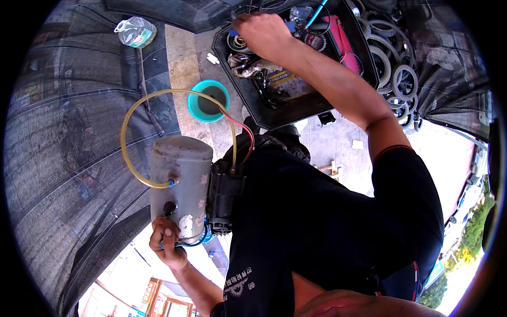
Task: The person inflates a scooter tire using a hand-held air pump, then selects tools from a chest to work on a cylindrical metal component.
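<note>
A worn grey metal air tank point(182, 158) with a small black motor-like unit point(223, 195) on its right side is in front of my body. My left hand point(168, 242) is closed at the tank's lower end, thumb and fingers bent against it. A yellowish clear hose point(127, 129) loops from a blue fitting on the tank over to the black unit, beside a red wire point(250, 138). My right hand point(266, 36) reaches over the far left part of a black toolbox point(253, 117). Its fingers point down and are mostly hidden, so any grip is unclear.
Inside the toolbox lie small metal tools, a red-pink case point(342, 45) and a blue rod point(316, 14). Left of it stands a turquoise bucket point(191, 105) of murky water. A clear plastic jug point(136, 33) is at the far left. Tyre-like rings point(405, 83) pile up at right.
</note>
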Tool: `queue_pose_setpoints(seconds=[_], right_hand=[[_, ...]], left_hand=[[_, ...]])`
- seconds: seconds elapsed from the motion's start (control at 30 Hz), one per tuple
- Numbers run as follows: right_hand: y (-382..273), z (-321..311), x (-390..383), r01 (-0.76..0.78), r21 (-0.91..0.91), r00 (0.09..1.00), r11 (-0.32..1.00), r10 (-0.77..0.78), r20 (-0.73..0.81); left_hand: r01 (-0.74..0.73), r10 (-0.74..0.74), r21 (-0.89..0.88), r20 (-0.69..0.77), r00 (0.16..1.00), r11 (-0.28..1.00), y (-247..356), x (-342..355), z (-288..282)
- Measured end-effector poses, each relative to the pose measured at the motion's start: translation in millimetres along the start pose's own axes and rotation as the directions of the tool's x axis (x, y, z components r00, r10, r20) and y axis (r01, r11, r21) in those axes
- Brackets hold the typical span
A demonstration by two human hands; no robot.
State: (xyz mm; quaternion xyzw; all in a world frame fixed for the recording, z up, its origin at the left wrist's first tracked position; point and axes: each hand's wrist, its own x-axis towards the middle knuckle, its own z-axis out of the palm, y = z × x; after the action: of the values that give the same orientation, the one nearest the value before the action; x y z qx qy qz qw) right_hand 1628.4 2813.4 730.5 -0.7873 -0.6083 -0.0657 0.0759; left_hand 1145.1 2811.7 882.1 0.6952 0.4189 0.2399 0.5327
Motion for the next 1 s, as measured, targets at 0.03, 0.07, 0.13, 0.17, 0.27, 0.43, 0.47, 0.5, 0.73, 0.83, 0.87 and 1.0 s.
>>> queue_pose_setpoints(seconds=[0.03, 0.07, 0.13, 0.17, 0.27, 0.43, 0.47, 0.5, 0.73, 0.83, 0.87, 1.0], right_hand=[[-2, 7, 6, -0.057, 0.128, 0.998, 0.99, 0.054, 0.034], [-7, 13, 10, -0.119, 0.244, 0.992, 0.963, 0.103, 0.076], [-17, 39, 19, -0.277, 0.381, 0.959, 0.882, 0.229, 0.166], [-20, 58, 24, -0.373, 0.402, 0.927, 0.836, 0.313, 0.208], [-3, 110, 28, -0.393, 0.323, 0.915, 0.861, 0.333, 0.226], [22, 114, 24, -0.271, 0.321, 0.95, 0.908, 0.198, 0.24], [26, 118, 22, -0.227, 0.297, 0.955, 0.927, 0.153, 0.254], [26, 119, 18, -0.239, 0.298, 0.957, 0.924, 0.172, 0.234], [6, 99, 9, -0.19, 0.294, 0.982, 0.937, 0.179, 0.065], [-7, 101, 14, -0.038, 0.38, 0.99, 0.924, 0.086, -0.112], [-13, 97, 18, -0.009, 0.553, 0.975, 0.833, 0.131, -0.18], [3, 129, 46, 0.071, 0.926, 0.942, 0.371, 0.281, -0.185]], left_hand=[[0.001, -0.001, 0.005, -0.004, 1.0, 1.0, 2, 1, 1], [0.012, -0.012, -0.011, -0.01, 1.0, 1.0, 2, 1, 1], [0.037, -0.038, -0.038, -0.024, 0.999, 0.999, 2, 0, 1], [0.033, -0.034, -0.029, -0.021, 0.999, 0.999, 4, 1, 2], [0.023, -0.023, -0.014, -0.009, 1.0, 1.0, 2, 2, -1], [0.07, -0.072, -0.038, -0.06, 0.996, 0.997, -5, -4, -3], [0.073, -0.075, -0.041, -0.057, 0.996, 0.996, -6, -4, -3], [0.073, -0.075, -0.041, -0.059, 0.995, 0.997, -7, -5, -2], [0.061, -0.064, -0.049, -0.057, 0.996, 0.997, -5, -5, -1], [0.033, -0.036, -0.044, -0.051, 0.998, 0.998, -3, -4, 1], [0.026, -0.028, -0.04, -0.053, 0.998, 0.999, -3, -4, 2], [0.029, -0.031, -0.03, -0.046, 0.998, 0.999, 0, -2, 2]])
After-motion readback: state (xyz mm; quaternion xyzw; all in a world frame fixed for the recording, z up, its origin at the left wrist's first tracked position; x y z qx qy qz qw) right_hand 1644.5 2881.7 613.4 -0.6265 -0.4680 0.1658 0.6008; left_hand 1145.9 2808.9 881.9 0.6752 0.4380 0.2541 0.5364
